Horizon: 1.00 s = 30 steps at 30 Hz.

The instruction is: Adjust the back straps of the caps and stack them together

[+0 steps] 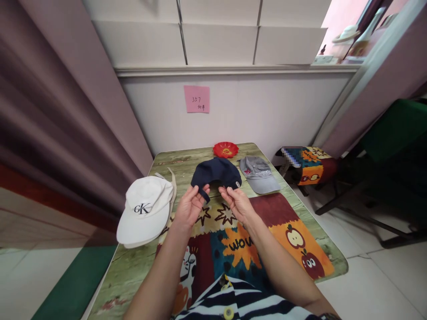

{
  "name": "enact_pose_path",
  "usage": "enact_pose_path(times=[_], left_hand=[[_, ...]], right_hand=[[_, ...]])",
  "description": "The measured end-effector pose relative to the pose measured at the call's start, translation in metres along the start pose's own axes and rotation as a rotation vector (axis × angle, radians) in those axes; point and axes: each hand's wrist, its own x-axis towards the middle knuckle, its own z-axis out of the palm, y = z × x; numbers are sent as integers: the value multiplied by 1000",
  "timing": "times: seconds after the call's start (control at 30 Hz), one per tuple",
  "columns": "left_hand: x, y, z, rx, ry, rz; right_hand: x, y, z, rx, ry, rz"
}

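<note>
A navy blue cap (pixel 216 171) is held above the table in front of me, its open back edge turned toward me. My left hand (pixel 192 204) pinches the loose strap on the cap's left side. My right hand (pixel 237 202) grips the cap's right rear edge, just below a small white tag. To the left lies a white cap (pixel 147 209) with dark CK letters and its brim facing me. A grey cap (pixel 259 174) with a red mark sits to the right of the navy one.
A red scalloped dish (pixel 216 149) stands at the table's back edge. A colourful printed mat (pixel 276 213) covers the near part of the wood-patterned table (pixel 133 271). The wall with a pink note (pixel 196 99) is behind. A stool (pixel 310 166) stands on the right, a curtain (pixel 100 111) hangs left.
</note>
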Motion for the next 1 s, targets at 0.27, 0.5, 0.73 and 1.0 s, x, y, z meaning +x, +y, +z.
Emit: enact_pose_path(times=[0.27,0.5,0.73,1.0], left_hand=[[-24,2,-3,152,-140,-91],[-26,3,-1,211,-102,-39],[-22,-1,-18,291,25,70],[-49,-52,-27,548,-103,-157]], right_hand=[[-13,-13,10,-287,-128,-72],[-11,-7,9,-334,-86,-113],[-6,-14,3,-673,28,-422],[-1,-31,9,-838,19,-552]])
